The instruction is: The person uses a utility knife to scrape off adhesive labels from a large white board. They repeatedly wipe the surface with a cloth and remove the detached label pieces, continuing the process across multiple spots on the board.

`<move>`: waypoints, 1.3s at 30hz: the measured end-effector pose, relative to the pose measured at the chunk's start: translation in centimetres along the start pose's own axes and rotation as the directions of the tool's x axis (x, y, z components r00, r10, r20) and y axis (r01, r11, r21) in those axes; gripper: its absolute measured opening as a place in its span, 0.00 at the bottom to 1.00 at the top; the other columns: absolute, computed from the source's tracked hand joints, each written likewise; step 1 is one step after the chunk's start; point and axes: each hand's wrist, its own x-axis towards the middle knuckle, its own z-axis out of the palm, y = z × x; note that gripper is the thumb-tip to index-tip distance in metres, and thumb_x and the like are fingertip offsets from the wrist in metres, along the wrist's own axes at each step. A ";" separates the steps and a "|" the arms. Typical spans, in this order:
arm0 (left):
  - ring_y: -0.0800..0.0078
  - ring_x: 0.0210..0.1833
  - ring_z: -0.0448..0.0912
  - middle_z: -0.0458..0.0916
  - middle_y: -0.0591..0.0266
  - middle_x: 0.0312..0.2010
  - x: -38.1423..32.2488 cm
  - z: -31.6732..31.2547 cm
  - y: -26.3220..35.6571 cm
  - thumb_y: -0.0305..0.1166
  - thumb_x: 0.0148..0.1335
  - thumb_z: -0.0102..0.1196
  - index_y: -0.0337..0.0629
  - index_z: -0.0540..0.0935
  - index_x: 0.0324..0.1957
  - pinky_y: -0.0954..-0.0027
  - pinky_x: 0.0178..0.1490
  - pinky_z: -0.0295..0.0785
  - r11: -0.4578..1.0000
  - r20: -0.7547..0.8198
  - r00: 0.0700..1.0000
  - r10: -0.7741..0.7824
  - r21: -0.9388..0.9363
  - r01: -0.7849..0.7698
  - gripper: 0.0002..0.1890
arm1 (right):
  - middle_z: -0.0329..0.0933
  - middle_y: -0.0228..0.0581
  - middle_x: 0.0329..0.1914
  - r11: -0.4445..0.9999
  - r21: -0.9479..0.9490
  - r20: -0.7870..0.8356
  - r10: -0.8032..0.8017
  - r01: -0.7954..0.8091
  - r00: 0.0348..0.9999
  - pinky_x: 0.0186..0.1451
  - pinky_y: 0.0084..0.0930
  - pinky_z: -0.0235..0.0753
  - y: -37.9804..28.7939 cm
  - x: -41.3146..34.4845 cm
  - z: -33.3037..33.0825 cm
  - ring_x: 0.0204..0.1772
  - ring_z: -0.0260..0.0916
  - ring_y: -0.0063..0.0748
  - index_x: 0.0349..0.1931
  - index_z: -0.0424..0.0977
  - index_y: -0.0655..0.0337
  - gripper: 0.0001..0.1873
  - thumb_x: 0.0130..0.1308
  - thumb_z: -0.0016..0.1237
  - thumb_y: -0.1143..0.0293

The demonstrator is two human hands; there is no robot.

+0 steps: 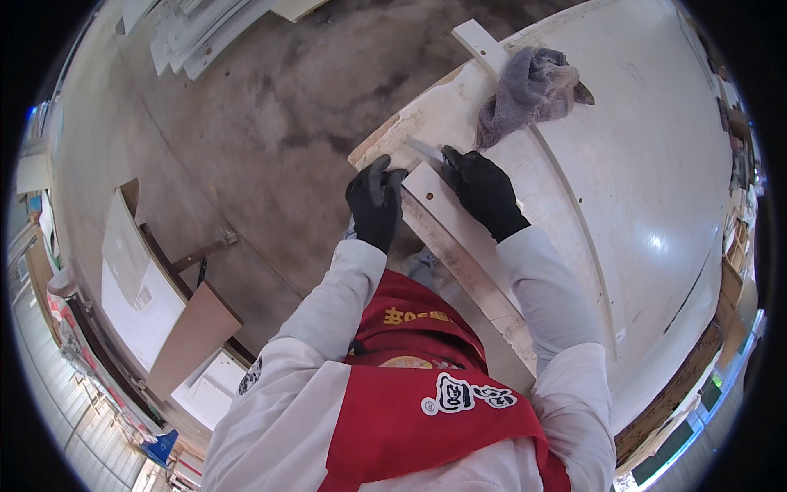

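My right hand [482, 190], in a black glove, is closed around a thin, flat, greyish blade-like tool [424, 149], blurred at its far end. Below it lies a white board [446, 206] with a round hole near its end, along the edge of the worktable. At that board's end corner is my left hand [376, 200], also gloved in black. Its fingers are bent and its thumb is by the corner; whether they grip anything is hidden.
A grey rag [529, 92] lies across a long white strip [575, 184] on the pale worktable [652, 154]. The table's near corner [363, 154] is chipped. White panels [197, 37] are stacked on the floor beyond, and more boards [141, 270] stand at the left.
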 end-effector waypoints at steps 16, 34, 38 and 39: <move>0.64 0.61 0.71 0.72 0.54 0.60 7.0 -2.2 4.3 0.50 0.75 0.33 0.32 0.70 0.61 0.64 0.67 0.63 0.738 -0.125 0.861 -0.492 -0.585 0.336 0.30 | 0.78 0.39 0.43 -0.421 0.811 0.556 0.342 -0.406 0.758 0.39 0.19 0.73 -4.8 -20.6 -3.8 0.40 0.76 0.25 0.68 0.53 0.67 0.31 0.72 0.45 0.59; 0.50 0.68 0.64 0.70 0.46 0.62 13.0 -1.2 -2.3 0.35 0.55 0.61 0.38 0.68 0.64 0.53 0.71 0.55 0.645 0.581 0.450 0.678 -0.176 -0.744 0.34 | 0.75 0.42 0.38 0.501 0.658 -0.151 0.819 -0.561 0.554 0.42 0.29 0.74 -16.7 -13.5 8.3 0.40 0.73 0.34 0.71 0.57 0.50 0.28 0.71 0.42 0.69; 0.51 0.69 0.64 0.70 0.51 0.63 12.4 -1.0 -0.5 0.44 0.42 0.71 0.39 0.70 0.62 0.53 0.72 0.56 0.607 0.724 0.134 0.676 -0.445 -0.658 0.44 | 0.75 0.46 0.37 0.586 0.486 -0.192 0.795 -0.648 0.576 0.40 0.39 0.74 -16.8 -8.4 9.5 0.39 0.74 0.47 0.66 0.64 0.52 0.25 0.68 0.47 0.68; 0.52 0.69 0.65 0.71 0.52 0.62 12.5 -0.9 -0.2 0.44 0.40 0.72 0.40 0.71 0.62 0.53 0.72 0.55 0.575 0.682 0.119 0.722 -0.496 -0.650 0.44 | 0.75 0.45 0.36 0.601 0.468 -0.218 0.789 -0.648 0.575 0.39 0.39 0.74 -17.0 -7.4 9.8 0.38 0.74 0.46 0.66 0.65 0.52 0.25 0.68 0.47 0.68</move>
